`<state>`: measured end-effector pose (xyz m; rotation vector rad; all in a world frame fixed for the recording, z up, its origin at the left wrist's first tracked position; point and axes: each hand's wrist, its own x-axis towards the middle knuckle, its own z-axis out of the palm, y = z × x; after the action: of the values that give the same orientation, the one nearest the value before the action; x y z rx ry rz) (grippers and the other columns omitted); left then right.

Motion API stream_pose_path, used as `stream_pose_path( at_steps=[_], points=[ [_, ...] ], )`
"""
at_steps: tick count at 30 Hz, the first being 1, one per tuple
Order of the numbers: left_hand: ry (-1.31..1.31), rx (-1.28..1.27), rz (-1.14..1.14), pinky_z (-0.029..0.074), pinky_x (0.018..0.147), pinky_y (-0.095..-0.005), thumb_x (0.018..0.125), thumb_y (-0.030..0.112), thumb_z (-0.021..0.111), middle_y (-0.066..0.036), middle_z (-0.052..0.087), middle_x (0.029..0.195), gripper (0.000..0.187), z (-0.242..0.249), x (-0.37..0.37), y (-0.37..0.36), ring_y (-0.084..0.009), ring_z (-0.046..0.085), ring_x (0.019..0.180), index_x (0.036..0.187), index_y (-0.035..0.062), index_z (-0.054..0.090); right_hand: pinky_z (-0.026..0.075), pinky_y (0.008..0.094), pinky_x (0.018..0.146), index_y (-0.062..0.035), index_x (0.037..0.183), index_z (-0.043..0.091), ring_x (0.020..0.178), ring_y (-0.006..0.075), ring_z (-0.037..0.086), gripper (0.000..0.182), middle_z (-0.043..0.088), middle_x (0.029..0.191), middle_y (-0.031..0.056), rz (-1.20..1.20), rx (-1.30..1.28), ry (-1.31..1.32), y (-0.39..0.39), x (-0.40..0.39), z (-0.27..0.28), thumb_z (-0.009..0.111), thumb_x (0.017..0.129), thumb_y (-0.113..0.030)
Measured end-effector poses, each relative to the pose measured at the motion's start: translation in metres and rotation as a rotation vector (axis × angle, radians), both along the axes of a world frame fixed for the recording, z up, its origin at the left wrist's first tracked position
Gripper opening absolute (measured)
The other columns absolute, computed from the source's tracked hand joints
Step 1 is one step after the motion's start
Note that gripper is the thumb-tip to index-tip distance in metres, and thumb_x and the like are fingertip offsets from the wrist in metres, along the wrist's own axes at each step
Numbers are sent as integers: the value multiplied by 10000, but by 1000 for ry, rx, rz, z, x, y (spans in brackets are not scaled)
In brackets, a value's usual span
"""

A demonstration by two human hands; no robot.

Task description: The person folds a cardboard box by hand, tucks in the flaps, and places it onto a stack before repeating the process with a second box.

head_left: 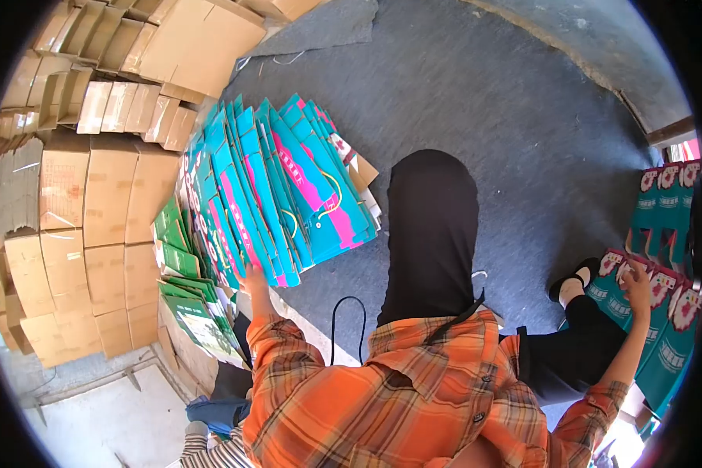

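Note:
Flattened teal-and-pink cartons (pixel 320 179) with thin cord handles lean in a thick row to the left of my legs. My left hand (pixel 253 279) is at the lower near edge of this row, its fingers closed at the edge of one carton. On my far right, my right hand (pixel 636 287) reaches over made-up teal boxes (pixel 667 312) with pink-and-white tops. Its fingers are spread at the top of one box, and nothing shows in its grasp.
Brown cardboard boxes (pixel 109 195) are stacked high along the left. Green flattened cartons (pixel 199 312) lean beside the teal row. A person in a striped sleeve (pixel 207 448) is at the lower left. Dark grey floor (pixel 522 140) stretches ahead, up to a wall.

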<state>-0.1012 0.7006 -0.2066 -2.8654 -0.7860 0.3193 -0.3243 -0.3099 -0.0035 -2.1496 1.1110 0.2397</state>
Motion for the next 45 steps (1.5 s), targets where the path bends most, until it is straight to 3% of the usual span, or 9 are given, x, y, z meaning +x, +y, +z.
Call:
stream_pose_path(
  at_steps=[7, 11, 20, 24, 28, 30, 36, 44, 45],
  points=[
    [-118, -72, 232, 249, 1120, -516, 969, 458, 386, -182, 135, 1568, 471, 29, 29, -35, -412, 246, 1388, 1422, 338, 432, 427, 265, 537, 5, 1259, 552, 625, 118, 537, 450, 575, 801, 36, 136, -152, -21, -30, -24, -37, 570, 834, -143],
    [-124, -20, 87, 272, 1099, -557, 979, 385, 371, -47, 207, 1571, 468, 28, 33, -29, -405, 271, 1382, 1391, 191, 477, 444, 279, 573, 34, 1223, 568, 624, 126, 538, 425, 577, 784, 44, 81, -172, 43, -5, -6, -25, 569, 829, -125],
    [-147, -69, 282, 386, 1015, -553, 905, 247, 466, -164, 486, 1371, 469, 66, 52, -50, -375, 450, 1268, 1318, 26, 493, 471, 294, 587, 60, 1195, 574, 636, 147, 580, 408, 594, 763, 84, 25, -135, -9, 15, 5, -15, 593, 816, -89],
    [-443, -40, 512, 440, 944, -578, 849, 356, 568, -261, 487, 1322, 642, 64, 16, -42, -439, 493, 1189, 1381, 40, 401, 460, 297, 591, 40, 1192, 584, 646, 141, 555, 381, 583, 772, 72, 5, -151, 0, 12, -5, -13, 614, 834, -88],
    [-187, -264, 573, 482, 874, -614, 891, 475, 563, -239, 406, 1411, 704, 52, -21, -22, -483, 447, 1232, 1473, 193, 282, 473, 328, 628, 25, 1168, 608, 674, 173, 582, 367, 616, 803, 111, 7, -237, 24, 17, -7, -11, 621, 827, -110],
    [-578, -648, 986, 400, 946, -627, 854, 554, 588, -190, 338, 1468, 807, 72, -26, -65, -424, 432, 1250, 1491, 220, 221, 472, 316, 621, 33, 1150, 603, 688, 161, 581, 345, 594, 760, 93, 106, -373, 81, 15, -11, -15, 603, 825, -84],
    [-599, -1029, 885, 375, 966, -649, 835, 608, 603, -129, 300, 1508, 885, 36, -35, -17, -396, 374, 1304, 1507, 305, 114, 452, 314, 613, 25, 1121, 615, 667, 154, 567, 334, 590, 721, 83, 105, -403, 79, 41, -1, -2, 613, 799, -66],
    [-256, -57, 401, 552, 708, -513, 963, 423, 500, -207, 607, 1230, 534, 36, -31, -5, -396, 650, 976, 1422, 159, 432, 460, 329, 639, 28, 1126, 618, 679, 177, 577, 348, 605, 747, 98, 65, -370, 111, 52, 4, 2, 621, 792, -67],
    [-208, 34, 416, 529, 795, -512, 952, 347, 502, -168, 649, 1173, 424, 52, -27, -29, -346, 648, 1009, 1175, 4, 615, 461, 334, 647, 29, 1123, 620, 685, 184, 579, 345, 604, 747, 98, 76, -380, 101, 54, 7, 4, 622, 792, -69]
  ],
)
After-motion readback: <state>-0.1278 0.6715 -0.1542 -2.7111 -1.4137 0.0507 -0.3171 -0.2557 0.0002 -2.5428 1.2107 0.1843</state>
